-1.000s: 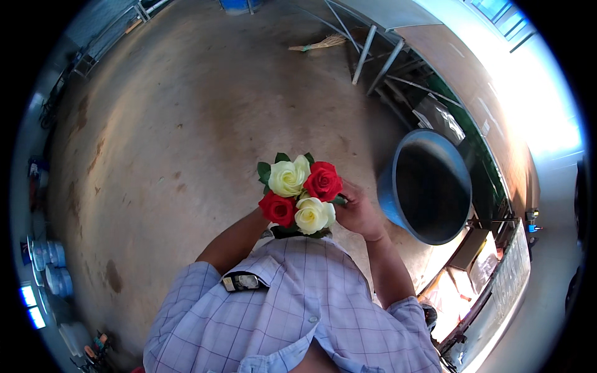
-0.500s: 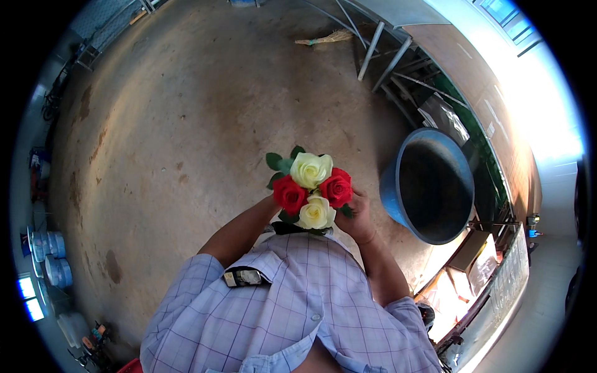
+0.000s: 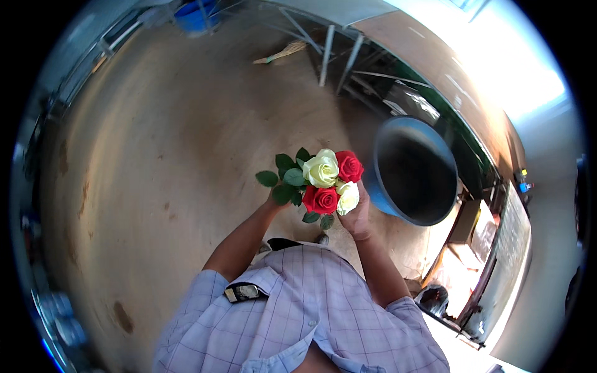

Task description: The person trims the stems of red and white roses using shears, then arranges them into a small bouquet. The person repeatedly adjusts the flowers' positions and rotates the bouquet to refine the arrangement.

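Observation:
A small bunch of roses is held up in front of my body, blooms facing up. Two are red, a nearer red rose point(image 3: 321, 199) and a farther red rose point(image 3: 349, 166). Two are pale cream, a larger cream rose point(image 3: 321, 168) and a smaller cream rose point(image 3: 347, 197). Green leaves point(image 3: 292, 176) spread out on the left side. My right hand point(image 3: 357, 219) is closed around the bunch from the right, just under the blooms. My left hand point(image 3: 277, 201) reaches under the leaves, which hide its fingers. The stems are out of sight below.
A large blue tub point(image 3: 415, 171) stands on the floor at my right. Beyond it runs a long table point(image 3: 429, 53) on metal legs, with a straw broom point(image 3: 283, 52) near them. Boxes point(image 3: 471, 222) sit at the right. A blue bucket point(image 3: 196, 17) is far off.
The bunch has tilted and turned: one red rose moved to the far right, the other nearer the middle, and more leaves show. My view has swung right, shifting the tub leftward.

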`<move>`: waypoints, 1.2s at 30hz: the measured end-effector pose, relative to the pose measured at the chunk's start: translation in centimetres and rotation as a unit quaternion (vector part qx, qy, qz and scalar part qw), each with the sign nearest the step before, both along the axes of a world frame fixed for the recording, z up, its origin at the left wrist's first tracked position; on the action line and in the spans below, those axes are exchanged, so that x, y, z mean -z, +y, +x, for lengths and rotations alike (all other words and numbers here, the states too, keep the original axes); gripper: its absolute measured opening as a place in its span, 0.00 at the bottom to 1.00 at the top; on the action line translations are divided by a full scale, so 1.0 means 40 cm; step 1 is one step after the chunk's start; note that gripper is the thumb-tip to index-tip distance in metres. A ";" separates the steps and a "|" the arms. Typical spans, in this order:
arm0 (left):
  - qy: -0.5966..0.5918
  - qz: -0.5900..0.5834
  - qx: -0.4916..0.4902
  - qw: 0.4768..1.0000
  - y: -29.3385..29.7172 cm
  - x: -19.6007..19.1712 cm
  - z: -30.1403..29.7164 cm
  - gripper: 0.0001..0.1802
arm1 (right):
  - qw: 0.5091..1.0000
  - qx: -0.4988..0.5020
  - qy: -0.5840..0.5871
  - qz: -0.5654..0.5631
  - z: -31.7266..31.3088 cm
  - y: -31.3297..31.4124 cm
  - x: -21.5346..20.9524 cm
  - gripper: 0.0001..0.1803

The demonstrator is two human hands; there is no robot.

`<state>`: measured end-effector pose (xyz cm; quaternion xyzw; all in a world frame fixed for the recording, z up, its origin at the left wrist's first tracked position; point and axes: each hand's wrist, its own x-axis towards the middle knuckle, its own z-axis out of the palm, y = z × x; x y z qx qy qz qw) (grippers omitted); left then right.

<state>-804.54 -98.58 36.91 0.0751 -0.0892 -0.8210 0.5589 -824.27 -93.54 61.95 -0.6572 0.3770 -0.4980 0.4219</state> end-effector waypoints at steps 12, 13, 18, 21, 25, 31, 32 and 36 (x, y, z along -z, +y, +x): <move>0.120 0.009 0.158 0.980 0.000 -0.068 -0.179 0.34 | 0.990 0.136 -0.046 -0.005 -0.011 0.108 0.052 0.25; -0.059 -0.108 0.107 0.987 0.006 -0.057 -0.197 0.33 | 0.990 0.140 -0.015 -0.021 -0.020 0.109 0.057 0.24; -0.045 -0.174 0.108 0.978 0.040 -0.061 -0.224 0.31 | 0.986 0.154 -0.065 -0.005 -0.042 0.116 0.075 0.20; 0.070 -0.115 0.150 0.980 0.053 -0.116 -0.219 0.30 | 0.966 0.109 -0.188 0.143 -0.054 0.125 0.091 0.26; 0.083 -0.071 0.172 0.979 0.066 -0.171 -0.237 0.29 | 0.981 0.080 -0.135 0.111 -0.074 0.149 0.109 0.29; -0.111 -0.136 0.143 0.974 0.068 -0.105 -0.285 0.27 | 0.981 0.166 -0.090 -0.040 -0.085 0.155 0.091 0.24; -0.176 -0.182 0.125 0.959 0.070 -0.087 -0.290 0.27 | 0.975 0.205 -0.079 -0.026 -0.088 0.152 0.083 0.19; -0.669 -0.570 -0.058 0.473 0.094 -0.046 -0.285 0.26 | 0.970 0.164 -0.164 0.066 -0.121 0.159 0.055 0.20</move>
